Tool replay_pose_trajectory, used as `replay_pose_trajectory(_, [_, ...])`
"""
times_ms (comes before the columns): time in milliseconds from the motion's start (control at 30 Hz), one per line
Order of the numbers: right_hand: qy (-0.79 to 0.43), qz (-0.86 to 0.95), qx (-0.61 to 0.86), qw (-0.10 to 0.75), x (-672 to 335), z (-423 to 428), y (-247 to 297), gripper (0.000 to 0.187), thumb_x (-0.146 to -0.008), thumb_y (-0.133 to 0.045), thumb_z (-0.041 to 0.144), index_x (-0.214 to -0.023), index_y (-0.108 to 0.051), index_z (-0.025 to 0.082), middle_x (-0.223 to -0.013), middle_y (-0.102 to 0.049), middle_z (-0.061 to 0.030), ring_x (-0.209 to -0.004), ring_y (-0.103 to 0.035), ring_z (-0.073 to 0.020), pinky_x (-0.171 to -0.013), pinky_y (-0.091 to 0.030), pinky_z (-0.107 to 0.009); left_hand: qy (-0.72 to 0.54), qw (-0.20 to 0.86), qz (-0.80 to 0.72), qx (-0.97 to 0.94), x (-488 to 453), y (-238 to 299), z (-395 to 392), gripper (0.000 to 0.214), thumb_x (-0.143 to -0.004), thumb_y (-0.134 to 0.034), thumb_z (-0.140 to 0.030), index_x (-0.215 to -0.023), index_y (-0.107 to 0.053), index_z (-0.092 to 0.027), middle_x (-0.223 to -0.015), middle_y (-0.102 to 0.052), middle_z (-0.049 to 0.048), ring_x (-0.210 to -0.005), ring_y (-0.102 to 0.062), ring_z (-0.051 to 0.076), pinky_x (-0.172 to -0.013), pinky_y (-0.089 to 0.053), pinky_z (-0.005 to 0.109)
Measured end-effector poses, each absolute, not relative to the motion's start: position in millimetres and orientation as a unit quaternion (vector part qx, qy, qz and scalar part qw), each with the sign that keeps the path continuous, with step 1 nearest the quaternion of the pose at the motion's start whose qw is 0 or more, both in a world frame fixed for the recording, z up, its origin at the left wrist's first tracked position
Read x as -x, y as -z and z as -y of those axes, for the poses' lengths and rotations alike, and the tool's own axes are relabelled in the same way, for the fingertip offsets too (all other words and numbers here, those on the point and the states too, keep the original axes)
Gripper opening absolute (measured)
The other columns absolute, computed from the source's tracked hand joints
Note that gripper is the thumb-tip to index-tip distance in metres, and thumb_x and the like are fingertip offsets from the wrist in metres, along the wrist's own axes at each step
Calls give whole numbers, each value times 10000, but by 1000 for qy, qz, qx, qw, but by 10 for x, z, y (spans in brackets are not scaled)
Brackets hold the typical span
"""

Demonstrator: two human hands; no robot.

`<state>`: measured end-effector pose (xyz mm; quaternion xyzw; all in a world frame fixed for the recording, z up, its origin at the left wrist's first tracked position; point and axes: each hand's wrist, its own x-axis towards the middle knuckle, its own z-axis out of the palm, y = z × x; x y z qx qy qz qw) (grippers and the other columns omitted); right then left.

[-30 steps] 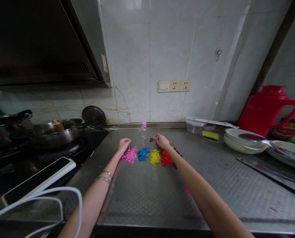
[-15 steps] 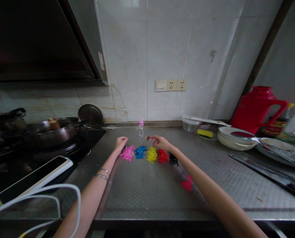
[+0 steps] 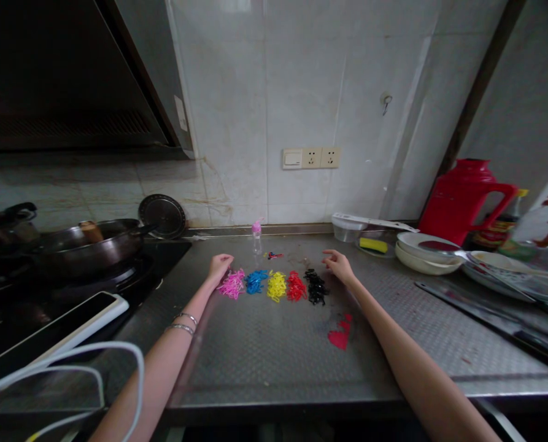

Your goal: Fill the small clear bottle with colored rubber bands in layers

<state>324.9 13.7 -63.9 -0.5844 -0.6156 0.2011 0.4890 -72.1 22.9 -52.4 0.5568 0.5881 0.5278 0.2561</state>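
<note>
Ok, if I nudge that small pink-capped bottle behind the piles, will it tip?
Probably: the bottle is slim and upright, so a push near its cap could topple it. It looks small and clear, likely light. Once down, it might roll on the steel counter.

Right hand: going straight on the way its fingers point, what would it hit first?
Likely the tiled wall: the right hand points up-left over bare counter; the black pile lies just left, off that line.

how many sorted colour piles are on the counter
5, in one row: pink pile by the left hand, then blue pile, yellow pile, red pile, and black pile nearest the right hand.
</note>
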Motion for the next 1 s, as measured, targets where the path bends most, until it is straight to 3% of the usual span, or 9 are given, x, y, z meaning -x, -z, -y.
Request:
replay_pose_trajectory(367, [-171, 631, 599, 462, -3308, -138, 768, 380, -626, -455, 227, -966, -586, 123, -592, -587, 3, -523, -512, -109, -538, -386, -202, -463, 213, -660, -552, 622, 440, -271, 168, -640, -559, -207, -722, -660, -100, -552, -596, 33, -468, -489, 94, -464, -348, 195])
replay_pose_trajectory(633, [-162, 649, 604, 433, -3292, -138, 774, 376, -615, -450, 191, -957, -594, 133, -638, -619, -4, -596, -555, -120, -606, -402, -206, -357, 179, -611, -684, 228, 343, -572, 301, -696, -543, -363, -701, -680, -95, -496, -577, 35, -456, -477, 103, -465, -326, 206])
replay_pose_trajectory(867, [-162, 644, 610, 432, -3280, -110, 749, 364, -613, -449, 182, -941, -599, 134, -648, -630, -9, -596, -559, -120, -601, -401, -203, -239, 78, -596, -762, -123, 409, -749, 183, -686, -559, -244, -764, -681, -133, -782, -663, 87, -684, -569, 150, -634, -395, 233])
replay_pose_trajectory(1000, [-159, 639, 612, 438, -3272, -106, 746, 359, -615, -437, 183, -930, -602, 133, -629, -625, -8, -594, -558, -122, -603, -405, -203, -211, 64, -579, -785, -259, 449, -768, 211, -741, -487, -206, -807, -675, -136, -813, -661, 103, -727, -579, 155, -682, -406, 241])
